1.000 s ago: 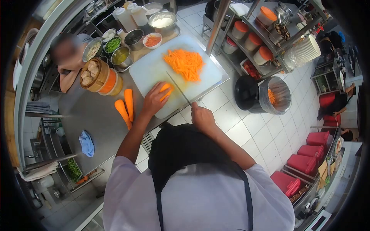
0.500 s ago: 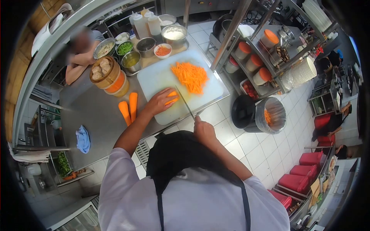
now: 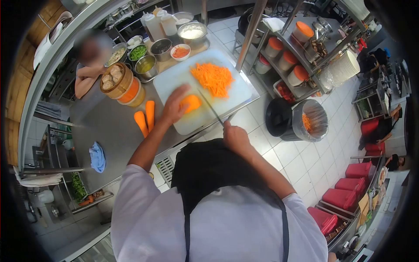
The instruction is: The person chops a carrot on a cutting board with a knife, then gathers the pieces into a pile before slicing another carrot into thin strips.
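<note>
My right hand [image 3: 237,136] is wrapped round the handle of a knife [image 3: 212,109], whose blade slants across a white cutting board [image 3: 172,87]. Left of the blade lies a cut piece of carrot [image 3: 191,103]. Beside it is my left hand [image 3: 176,104], slightly smeared by motion, fingers stretched out and the thumb side right at the carrot. A heap of carrot shreds [image 3: 214,79] covers the far right part of the board. Two whole peeled carrots [image 3: 145,118] lie on the steel table [image 3: 118,144] left of the board.
Behind the board stand a bamboo steamer [image 3: 123,85] with dumplings, a bowl of flour-like white stuff [image 3: 192,31] and squeeze bottles [image 3: 158,24]. A person [image 3: 89,72] leans on the table's far left. A lined bin [image 3: 310,120] stands on the floor to the right, near a metal shelf.
My left hand has shifted left and its fingers have lifted off the carrot, which shows more fully. The knife remains in my right hand, about where it was.
</note>
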Demonstrator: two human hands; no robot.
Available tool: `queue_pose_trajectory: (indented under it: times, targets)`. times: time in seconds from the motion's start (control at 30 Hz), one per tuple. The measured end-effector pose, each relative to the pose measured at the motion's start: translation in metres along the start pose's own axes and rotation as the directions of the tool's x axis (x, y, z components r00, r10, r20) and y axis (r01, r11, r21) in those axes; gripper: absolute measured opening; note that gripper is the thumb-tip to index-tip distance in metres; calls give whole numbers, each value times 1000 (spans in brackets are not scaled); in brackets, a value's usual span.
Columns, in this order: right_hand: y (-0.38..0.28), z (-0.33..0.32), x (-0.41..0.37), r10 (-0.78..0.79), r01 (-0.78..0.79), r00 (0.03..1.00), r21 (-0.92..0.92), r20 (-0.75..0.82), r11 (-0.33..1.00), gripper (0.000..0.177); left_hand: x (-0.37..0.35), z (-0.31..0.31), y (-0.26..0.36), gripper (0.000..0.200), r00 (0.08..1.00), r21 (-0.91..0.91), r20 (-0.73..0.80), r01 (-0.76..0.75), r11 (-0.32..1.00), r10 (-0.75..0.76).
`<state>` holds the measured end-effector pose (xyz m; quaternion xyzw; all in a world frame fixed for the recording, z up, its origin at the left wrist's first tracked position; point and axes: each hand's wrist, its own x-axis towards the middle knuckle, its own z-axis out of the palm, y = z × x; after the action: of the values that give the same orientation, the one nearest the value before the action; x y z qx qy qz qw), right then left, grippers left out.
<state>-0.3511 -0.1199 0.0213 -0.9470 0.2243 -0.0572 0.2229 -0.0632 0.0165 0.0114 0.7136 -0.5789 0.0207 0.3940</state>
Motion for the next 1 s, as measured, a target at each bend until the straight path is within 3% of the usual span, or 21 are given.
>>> queue_pose_trajectory:
  times: [0.1, 0.13, 0.23, 0.33, 0.53, 0.63, 0.73, 0.83, 1.0]
  targets:
    - [1, -1, 7, -4, 4, 1000, 2, 0, 1000, 18, 9, -20, -23, 37, 901, -263, -318, 216, 940, -296]
    - [0, 0, 13, -7, 7, 1000, 2, 22, 1000, 18, 6, -21, -31, 33, 897, -213, -331, 231, 950, -292]
    - [-10, 4, 33, -34, 34, 999, 13, 14, 999, 17, -12, -13, -29, 30, 971, -43, -94, 215, 976, -218]
    - [-17, 17, 57, 4, -4, 1000, 6, 29, 1000, 17, -17, -2, -2, 25, 995, 82, -21, 99, 992, -98]
    - [-32, 28, 85, -1, 3, 1000, -43, 31, 999, 18, 9, 14, 6, 12, 999, 83, -1, -36, 996, 37]
    - [-38, 21, 72, -15, 16, 998, 21, -67, 1000, 18, 13, 16, 0, 12, 1000, 72, 14, -24, 997, 23]
    - [-35, 33, 47, 57, -56, 997, 41, -48, 998, 21, 13, 18, -3, 13, 999, 52, -28, -40, 998, 42]
    - [-39, 38, 43, 116, -114, 993, -88, 18, 990, 25, 11, 22, -7, 13, 999, 55, -29, -34, 998, 35]
    - [-61, 34, 64, 79, -79, 997, -77, 5, 994, 25, 9, 23, -6, 13, 998, 81, 2, -55, 995, 55]
